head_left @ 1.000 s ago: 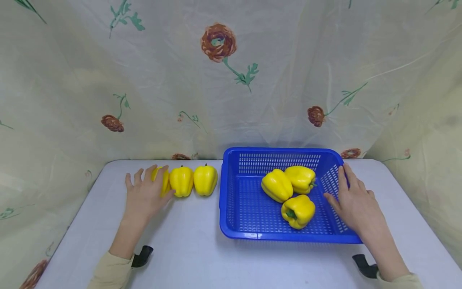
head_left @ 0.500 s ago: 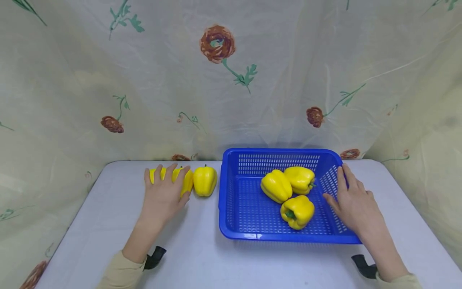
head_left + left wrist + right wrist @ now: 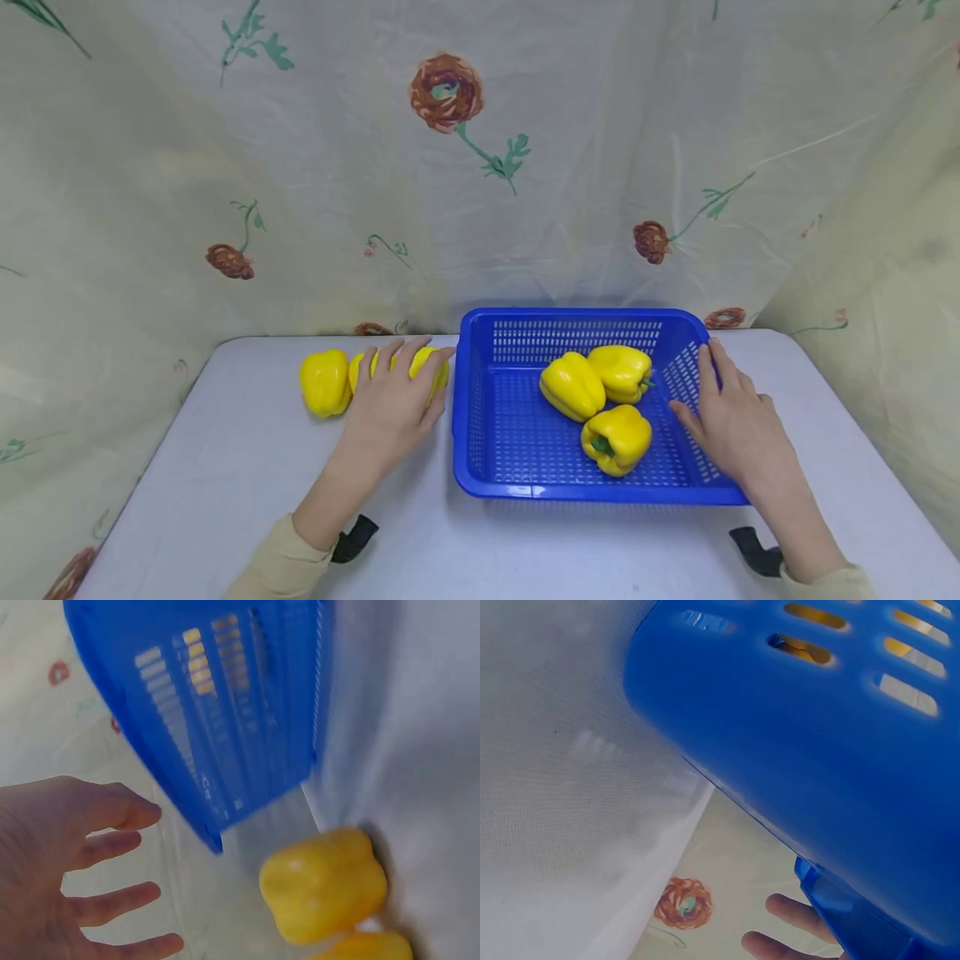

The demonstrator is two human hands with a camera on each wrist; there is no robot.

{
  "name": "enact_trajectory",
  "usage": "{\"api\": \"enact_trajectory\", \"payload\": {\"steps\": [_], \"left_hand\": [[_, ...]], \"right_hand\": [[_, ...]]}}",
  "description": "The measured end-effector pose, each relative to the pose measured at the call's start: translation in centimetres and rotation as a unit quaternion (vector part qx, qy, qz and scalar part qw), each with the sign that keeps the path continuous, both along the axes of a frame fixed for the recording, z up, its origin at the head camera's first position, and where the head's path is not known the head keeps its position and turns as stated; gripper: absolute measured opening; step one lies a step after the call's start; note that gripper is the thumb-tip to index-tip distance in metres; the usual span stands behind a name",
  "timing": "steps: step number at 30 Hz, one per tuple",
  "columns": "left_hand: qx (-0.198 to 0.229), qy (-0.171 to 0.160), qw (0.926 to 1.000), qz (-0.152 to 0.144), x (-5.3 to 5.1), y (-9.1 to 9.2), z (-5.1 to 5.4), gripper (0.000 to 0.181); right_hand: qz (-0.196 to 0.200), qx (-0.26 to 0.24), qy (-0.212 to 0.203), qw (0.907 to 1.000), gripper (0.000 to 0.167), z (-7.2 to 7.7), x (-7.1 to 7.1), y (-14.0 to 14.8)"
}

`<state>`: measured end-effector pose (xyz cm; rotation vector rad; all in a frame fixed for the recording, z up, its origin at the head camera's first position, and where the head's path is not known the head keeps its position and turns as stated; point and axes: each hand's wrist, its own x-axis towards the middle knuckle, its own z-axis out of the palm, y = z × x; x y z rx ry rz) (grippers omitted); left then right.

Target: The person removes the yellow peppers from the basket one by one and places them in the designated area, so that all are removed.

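Observation:
My left hand (image 3: pixel 386 417) is over a row of yellow bell peppers, fingers spread and nothing held. The leftmost bell pepper (image 3: pixel 325 383) shows whole; the hand partly covers the two to its right. In the left wrist view the fingers stand apart from a bell pepper (image 3: pixel 322 885). My right hand (image 3: pixel 742 429) rests on the right rim of a blue plastic basket (image 3: pixel 525 492), fingers extended, thumb over the inner side. Two of its fingertips (image 3: pixel 795 911) show past the rim in the right wrist view. Inside the basket lie three yellow bell peppers (image 3: pixel 618 440).
A white-covered table (image 3: pixel 570 550) bears everything. Behind it hangs a pale curtain (image 3: pixel 337 167) printed with flowers. The basket's left wall stands close to the rightmost pepper of the row. Black wrist mounts (image 3: pixel 356 537) sit at both wrists.
My left hand has moved rightward along the row, from the leftmost bell pepper to the rightmost one. The peppers, the basket and my right hand have stayed in place.

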<state>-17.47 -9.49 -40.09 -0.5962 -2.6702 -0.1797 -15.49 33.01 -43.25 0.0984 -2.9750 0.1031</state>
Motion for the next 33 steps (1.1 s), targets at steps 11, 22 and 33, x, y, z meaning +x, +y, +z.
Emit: {"api": "enact_trajectory", "payload": {"steps": [11,22,33], "left_hand": [[0.000,-0.027,0.9996,-0.009,-0.2,5.4,0.1,0.049],[-0.027,-0.110,0.9933,-0.022,-1.2,9.2,-0.6,0.055],[-0.103,-0.141,0.9828,-0.060,-1.1,11.6,-0.7,0.064]], "right_hand": [[0.000,0.004,0.002,1.0000,0.093,0.2,0.0,0.0],[0.003,0.002,0.008,1.0000,0.093,0.1,0.0,0.0],[0.002,0.004,0.006,1.0000,0.093,0.1,0.1,0.1]]}}
